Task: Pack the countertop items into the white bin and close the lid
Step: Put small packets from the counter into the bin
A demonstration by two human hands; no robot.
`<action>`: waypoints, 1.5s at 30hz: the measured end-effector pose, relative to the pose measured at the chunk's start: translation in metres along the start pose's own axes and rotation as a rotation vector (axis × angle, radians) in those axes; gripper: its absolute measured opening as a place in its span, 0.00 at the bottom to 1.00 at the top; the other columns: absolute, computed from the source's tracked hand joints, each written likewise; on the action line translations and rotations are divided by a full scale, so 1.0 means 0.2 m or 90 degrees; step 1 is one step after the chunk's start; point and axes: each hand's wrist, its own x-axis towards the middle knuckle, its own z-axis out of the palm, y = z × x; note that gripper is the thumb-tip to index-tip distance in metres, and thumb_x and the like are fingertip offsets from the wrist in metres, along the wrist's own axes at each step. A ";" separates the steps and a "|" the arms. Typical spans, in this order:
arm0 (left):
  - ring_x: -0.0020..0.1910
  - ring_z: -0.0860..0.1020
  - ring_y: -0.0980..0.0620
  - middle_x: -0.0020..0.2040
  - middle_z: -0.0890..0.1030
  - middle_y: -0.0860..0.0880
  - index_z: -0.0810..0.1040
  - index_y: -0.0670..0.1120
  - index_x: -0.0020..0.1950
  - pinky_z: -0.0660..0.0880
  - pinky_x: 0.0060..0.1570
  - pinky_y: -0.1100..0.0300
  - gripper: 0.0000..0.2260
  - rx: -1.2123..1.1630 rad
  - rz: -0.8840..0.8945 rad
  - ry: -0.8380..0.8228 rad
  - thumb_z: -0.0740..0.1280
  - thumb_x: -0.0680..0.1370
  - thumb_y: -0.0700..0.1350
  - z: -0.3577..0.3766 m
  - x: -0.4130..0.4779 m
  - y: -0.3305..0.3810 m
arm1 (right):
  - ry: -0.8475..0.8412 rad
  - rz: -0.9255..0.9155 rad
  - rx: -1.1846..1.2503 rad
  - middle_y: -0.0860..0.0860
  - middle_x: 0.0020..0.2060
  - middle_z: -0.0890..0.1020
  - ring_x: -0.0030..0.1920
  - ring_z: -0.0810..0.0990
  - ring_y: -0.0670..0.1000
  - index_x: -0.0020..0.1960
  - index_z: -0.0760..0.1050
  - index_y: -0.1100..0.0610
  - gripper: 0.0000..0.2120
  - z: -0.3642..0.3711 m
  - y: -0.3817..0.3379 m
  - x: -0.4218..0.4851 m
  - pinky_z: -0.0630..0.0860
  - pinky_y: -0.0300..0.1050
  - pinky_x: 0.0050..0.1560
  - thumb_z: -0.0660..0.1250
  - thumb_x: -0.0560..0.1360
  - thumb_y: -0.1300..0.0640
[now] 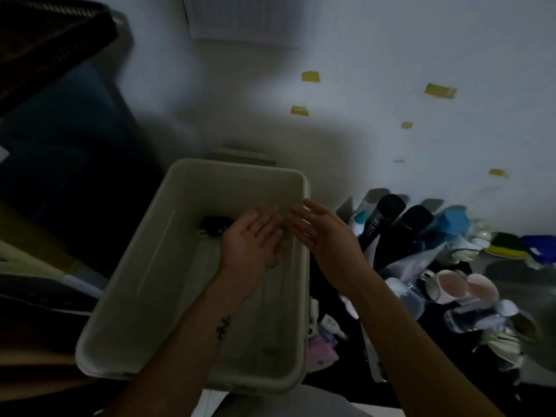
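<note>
White bin (141,296): it sits open-topped in front of you, angled across the middle of the dim frame, with its long sides running away from you.
Inside the bin: one small dark object (214,226) lies on the floor toward the far end, partly behind your left hand. It is too blurred to name.
Left hand (252,239): you hold it palm up above the bin's interior, fingers straight and loosely together, gripping nothing. A small dark tattoo (224,326) marks the forearm.
Right hand (326,233): it hovers over the bin's right rim, fingers extended and slightly spread, empty. Its fingertips are close to those of your left hand.
Countertop items: they crowd the dark counter (337,380) to your right, outside the bin. Two black bottles (391,212) stand by the wall, with pale mugs (451,285) close together, a clear plastic bottle (472,319) lying down, and a yellow-and-green sponge (502,249) farther right.
Wall (391,40): white, dotted with scraps of yellow tape (310,76).
</note>
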 end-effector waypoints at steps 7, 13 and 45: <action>0.64 0.76 0.43 0.63 0.79 0.42 0.73 0.40 0.67 0.68 0.69 0.45 0.16 0.020 0.016 -0.009 0.56 0.82 0.43 0.18 -0.12 -0.24 | 0.011 0.033 -0.007 0.58 0.58 0.82 0.60 0.81 0.57 0.64 0.73 0.59 0.16 -0.31 -0.14 -0.13 0.73 0.52 0.63 0.54 0.81 0.66; 0.63 0.77 0.46 0.62 0.81 0.44 0.73 0.41 0.68 0.70 0.67 0.47 0.16 0.068 0.027 -0.010 0.56 0.83 0.45 0.30 -0.20 -0.50 | 0.025 0.052 -0.016 0.57 0.57 0.82 0.59 0.81 0.57 0.64 0.73 0.59 0.14 -0.56 -0.19 -0.22 0.75 0.51 0.62 0.56 0.81 0.65; 0.58 0.80 0.46 0.55 0.83 0.46 0.79 0.46 0.57 0.75 0.58 0.52 0.09 0.149 -0.065 0.335 0.61 0.81 0.43 -0.40 -0.45 -1.39 | -0.118 0.185 -0.577 0.56 0.51 0.79 0.50 0.80 0.51 0.58 0.74 0.61 0.11 -1.20 0.60 -0.41 0.75 0.29 0.44 0.59 0.79 0.68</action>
